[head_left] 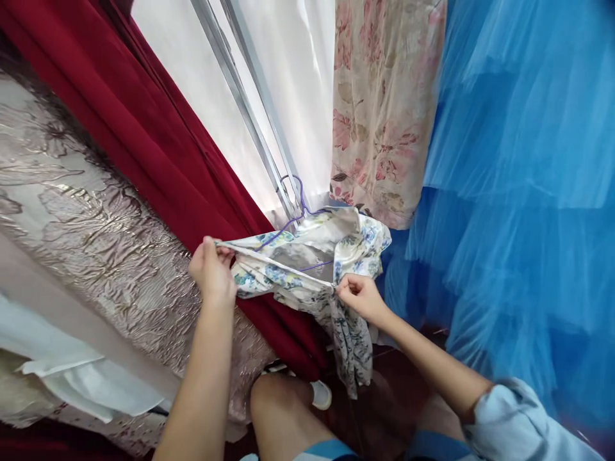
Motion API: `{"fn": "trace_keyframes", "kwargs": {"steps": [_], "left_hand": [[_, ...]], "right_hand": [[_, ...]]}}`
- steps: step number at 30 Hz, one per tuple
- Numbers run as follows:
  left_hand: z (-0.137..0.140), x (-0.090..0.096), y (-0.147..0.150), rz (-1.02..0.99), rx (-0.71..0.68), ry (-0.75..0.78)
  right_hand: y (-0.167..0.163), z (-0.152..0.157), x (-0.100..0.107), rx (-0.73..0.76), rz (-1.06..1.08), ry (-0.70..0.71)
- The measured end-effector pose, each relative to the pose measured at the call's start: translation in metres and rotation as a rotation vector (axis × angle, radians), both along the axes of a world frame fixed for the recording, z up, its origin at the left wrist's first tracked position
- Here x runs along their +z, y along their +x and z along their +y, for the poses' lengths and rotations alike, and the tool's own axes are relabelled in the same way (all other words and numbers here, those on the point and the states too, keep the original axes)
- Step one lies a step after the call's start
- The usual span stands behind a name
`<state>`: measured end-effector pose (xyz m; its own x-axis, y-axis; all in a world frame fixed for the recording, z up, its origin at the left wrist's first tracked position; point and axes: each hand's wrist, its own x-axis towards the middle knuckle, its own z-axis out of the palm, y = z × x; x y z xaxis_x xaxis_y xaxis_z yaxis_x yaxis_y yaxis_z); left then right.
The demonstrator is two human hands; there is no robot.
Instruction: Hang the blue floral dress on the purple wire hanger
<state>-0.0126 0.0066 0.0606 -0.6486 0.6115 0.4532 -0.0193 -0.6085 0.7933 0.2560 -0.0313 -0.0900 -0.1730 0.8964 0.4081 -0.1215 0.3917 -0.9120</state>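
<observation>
A white garment with a blue and yellow floral print point(288, 280) hangs on a purple hanger point(302, 195) in front of me. My left hand point(211, 269) is closed on the far left of the garment's edge and pulls it out sideways. Pinched in the fingers of my right hand point(359, 294) is the same edge, nearer the middle. The strip between my hands is drawn tight. Behind it the garment gapes, and the hanger's lower bar shows inside. The rest of the cloth hangs in folds below my right hand.
Metal rails point(240, 83) run down toward the hanger's hook. Dark red cloth point(144, 134) and a shiny embossed fabric point(96, 224) hang at the left. A pink floral cloth point(384, 115) and layered blue tulle point(519, 160) hang at the right. My knee point(278, 403) is below.
</observation>
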Motion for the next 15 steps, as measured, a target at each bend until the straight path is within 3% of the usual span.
{"fn": "trace_keyframes", "kwargs": {"steps": [4, 8, 10, 12, 15], "left_hand": [[-0.002, -0.049, -0.026, -0.291, 0.023, -0.232], [-0.021, -0.118, -0.006, -0.282, -0.218, -0.52], [-0.033, -0.143, 0.011, -0.248, -0.368, -0.638], [-0.045, -0.152, 0.031, -0.173, -0.555, -0.66], [-0.06, -0.14, 0.067, 0.084, -0.824, -0.574]], "right_hand": [[0.013, -0.008, -0.007, 0.062, -0.087, 0.021], [0.023, -0.005, -0.028, 0.159, -0.251, -0.035], [0.03, -0.003, -0.042, 0.234, -0.432, -0.083], [0.035, -0.004, -0.052, 0.285, -0.592, -0.12], [0.032, -0.014, -0.051, 0.212, -0.608, -0.033]]}}
